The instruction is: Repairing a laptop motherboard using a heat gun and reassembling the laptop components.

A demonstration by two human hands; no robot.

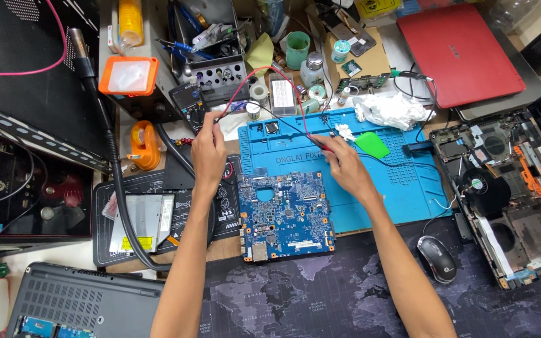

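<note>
Bright even overhead light, soft short shadows, sharp focus throughout, slight wide-angle bending at edges

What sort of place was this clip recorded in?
Most likely an electronics repair bench for laptops. A bare blue circuit board lies by a blue work mat, an opened laptop chassis sits alongside, and a multimeter stands behind.

The circuit board (pixel 287 216) lies before me, half on the repair mat (pixel 402 181), between my hands — my left hand (pixel 208 149) near the multimeter (pixel 190 103) behind it, my right hand (pixel 344 161) over the mat. The mouse (pixel 437 258) sits to the right, the opened laptop chassis (pixel 513 191) farther right, a closed laptop (pixel 455 53) behind — another laptop (pixel 82 303) at my near left.
</note>
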